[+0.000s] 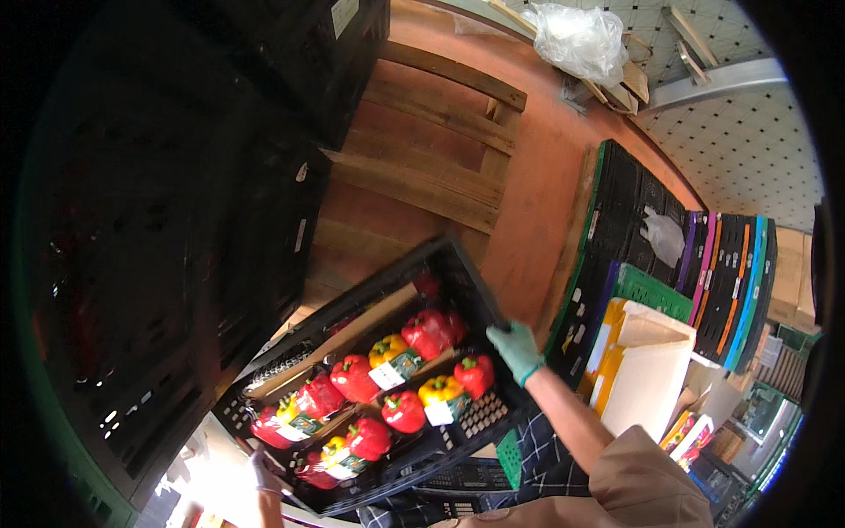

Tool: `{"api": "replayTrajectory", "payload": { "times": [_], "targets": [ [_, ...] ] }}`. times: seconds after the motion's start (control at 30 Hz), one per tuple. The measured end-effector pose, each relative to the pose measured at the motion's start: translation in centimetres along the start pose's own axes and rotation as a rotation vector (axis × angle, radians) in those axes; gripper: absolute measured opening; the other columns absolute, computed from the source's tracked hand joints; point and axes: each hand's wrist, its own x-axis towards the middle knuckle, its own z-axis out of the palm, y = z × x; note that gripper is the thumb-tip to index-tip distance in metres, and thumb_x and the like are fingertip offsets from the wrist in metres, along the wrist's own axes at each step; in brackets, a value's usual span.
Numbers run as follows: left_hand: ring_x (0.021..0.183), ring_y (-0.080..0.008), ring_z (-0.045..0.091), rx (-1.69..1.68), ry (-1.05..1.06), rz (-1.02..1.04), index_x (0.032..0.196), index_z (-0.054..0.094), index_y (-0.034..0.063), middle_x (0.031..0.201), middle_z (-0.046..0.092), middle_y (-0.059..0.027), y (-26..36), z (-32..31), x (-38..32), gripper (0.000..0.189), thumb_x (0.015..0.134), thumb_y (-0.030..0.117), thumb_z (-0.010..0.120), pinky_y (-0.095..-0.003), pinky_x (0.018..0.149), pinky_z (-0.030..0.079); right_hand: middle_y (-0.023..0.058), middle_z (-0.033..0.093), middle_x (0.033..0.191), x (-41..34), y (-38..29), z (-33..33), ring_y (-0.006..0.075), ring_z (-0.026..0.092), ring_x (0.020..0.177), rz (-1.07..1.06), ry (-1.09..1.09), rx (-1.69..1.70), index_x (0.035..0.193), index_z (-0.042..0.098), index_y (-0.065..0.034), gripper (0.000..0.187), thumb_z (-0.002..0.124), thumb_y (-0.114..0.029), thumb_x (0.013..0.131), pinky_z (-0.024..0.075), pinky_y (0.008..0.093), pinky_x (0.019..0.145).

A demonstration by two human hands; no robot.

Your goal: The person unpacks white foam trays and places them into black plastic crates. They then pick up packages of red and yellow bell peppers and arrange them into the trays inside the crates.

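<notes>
Both my hands hold a black plastic crate (485, 297), tilted in the view in front of my body. My right hand (517, 350), in a green glove, grips its right end wall. At the left end, my left hand (264, 472) is on the rim, partly washed out by glare. Inside lie several packs of red and yellow bell peppers (354, 378), wrapped in clear film with printed labels. A strip of brown cardboard (356, 327) runs along the crate's far side, and part of its mesh floor is bare.
Tall stacks of black crates (264, 165) stand at my left. Beyond my crate, a wooden pallet (422, 175) lies on the reddish floor (535, 198). More crates with coloured rims (719, 284) and a white-and-yellow box (647, 369) stand at right. A clear plastic bag (577, 39) lies at the back.
</notes>
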Motion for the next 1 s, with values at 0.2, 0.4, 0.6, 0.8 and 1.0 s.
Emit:
{"api": "replayTrajectory", "payload": {
  "times": [0.2, 0.4, 0.6, 0.8, 1.0],
  "targets": [
    [0.037, -0.0155, 0.034, -0.4, -0.043, -0.187, 0.052, 0.034, 0.0177, 0.045, 0.032, 0.002, -3.0, 16.8, -4.2, 0.043, 0.082, 0.038, 0.058, -0.0307, 0.039, 0.034, 0.0232, 0.063, 0.095, 16.7, -10.4, -7.8, 0.0402, 0.059, 0.092, -0.422, 0.16, -0.583, 0.093, 0.064, -0.003, 0.045, 0.049, -0.044, 0.083, 0.0464, 0.0474, 0.08],
    [0.038, -0.0169, 0.035, -0.668, -0.129, -0.231, 0.051, 0.036, 0.0171, 0.044, 0.034, -0.0004, 0.4, 32.9, -4.9, 0.048, 0.087, 0.042, 0.055, -0.0309, 0.039, 0.034, 0.0208, 0.063, 0.101, 29.7, -20.7, -12.1, 0.0367, 0.059, 0.097, -0.472, 0.169, -0.677, 0.101, 0.065, -0.0048, 0.038, 0.053, -0.035, 0.08, 0.0472, 0.0414, 0.085],
    [0.039, -0.0155, 0.025, -0.681, -0.183, -0.171, 0.05, 0.028, 0.0181, 0.044, 0.026, 0.0018, 4.5, 39.7, -5.9, 0.056, 0.087, 0.052, 0.053, -0.0323, 0.042, 0.027, 0.0219, 0.062, 0.1, 33.2, -20.2, -15.9, 0.0321, 0.06, 0.095, -0.596, 0.409, -0.496, 0.121, 0.052, -0.004, 0.049, 0.06, -0.03, 0.08, 0.047, 0.0396, 0.083],
    [0.037, -0.0155, 0.024, -0.804, -0.204, -0.232, 0.05, 0.028, 0.0174, 0.043, 0.024, 0.0003, 7.6, 42.8, -7.4, 0.055, 0.089, 0.049, 0.052, -0.0309, 0.039, 0.025, 0.0189, 0.058, 0.112, 26.6, -7.3, -18.0, 0.0297, 0.057, 0.099, -0.423, 0.592, -0.192, 0.116, 0.048, 0.0079, 0.057, 0.07, -0.028, 0.078, 0.0455, 0.0389, 0.085],
    [0.037, -0.0154, 0.022, -0.799, -0.22, -0.243, 0.05, 0.027, 0.0181, 0.042, 0.023, 0.001, 8.2, 44.6, -8.2, 0.056, 0.088, 0.05, 0.052, -0.0306, 0.039, 0.024, 0.0062, 0.061, 0.103, 24.8, -4.5, -11.6, 0.0158, 0.056, 0.086, -0.215, 0.201, 0.477, 0.112, 0.057, 0.0002, 0.033, 0.065, -0.012, 0.082, 0.0474, 0.0308, 0.073]
  ]
}}
